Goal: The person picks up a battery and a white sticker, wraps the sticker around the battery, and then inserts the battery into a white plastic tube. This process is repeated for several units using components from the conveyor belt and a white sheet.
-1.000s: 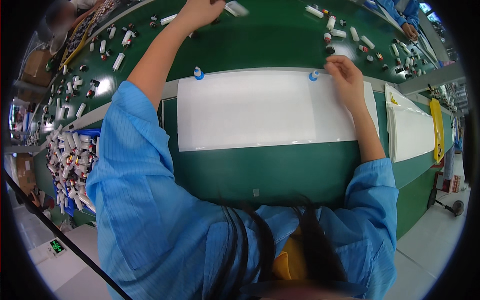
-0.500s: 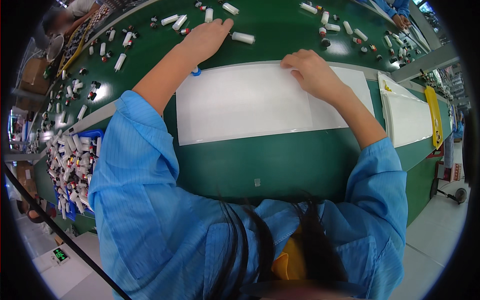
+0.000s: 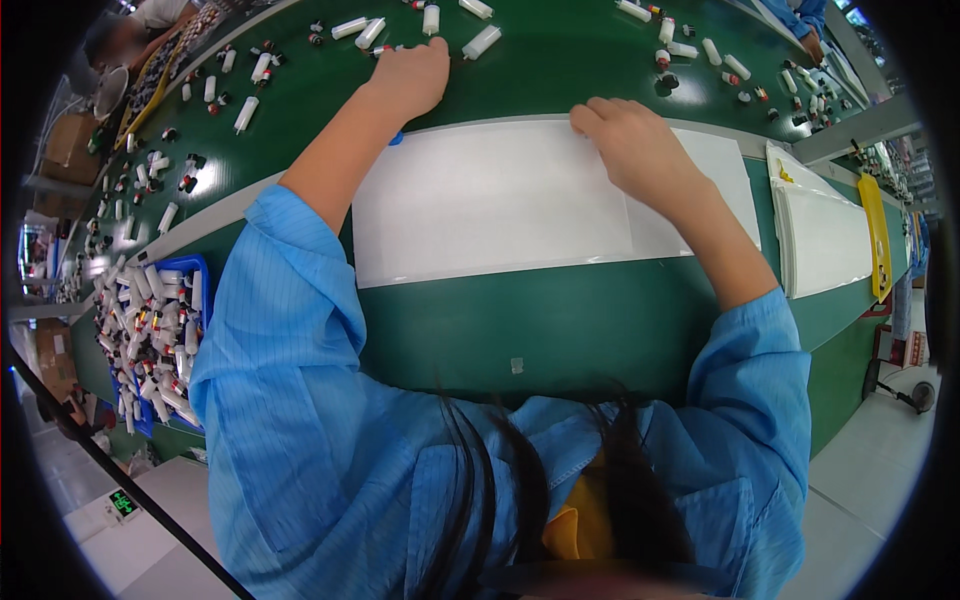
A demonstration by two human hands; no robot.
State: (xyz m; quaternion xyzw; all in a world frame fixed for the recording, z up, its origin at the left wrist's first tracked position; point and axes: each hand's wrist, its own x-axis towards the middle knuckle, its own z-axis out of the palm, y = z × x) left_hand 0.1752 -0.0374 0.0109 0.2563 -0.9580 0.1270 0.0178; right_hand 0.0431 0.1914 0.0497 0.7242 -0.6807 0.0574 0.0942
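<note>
My left hand (image 3: 413,78) is stretched out over the green surface beyond the white sheet (image 3: 480,200). Its fingers are bent inward and what they hold, if anything, is hidden. Close to its fingertips lie a white cylinder with a reddish end (image 3: 431,18) and another white cylinder (image 3: 482,42). My right hand (image 3: 630,145) is at the sheet's far edge, fingers curled down and tips drawn together; nothing I can name shows in them. The sheet lies flat between my forearms. A small blue piece (image 3: 397,138) peeks out beside my left wrist.
Many white cylinders and small dark parts lie scattered over the green surface (image 3: 560,60). A blue bin (image 3: 205,285) heaped with such cylinders stands at left. White sheets (image 3: 825,235) are stacked at right beside a yellow strip (image 3: 875,238). Other people work at the far corners.
The white cylinder right of my left hand has shifted farther off and turned. My left hand's fingers have drawn in more. My right hand stays at the sheet's edge, fingers more closed.
</note>
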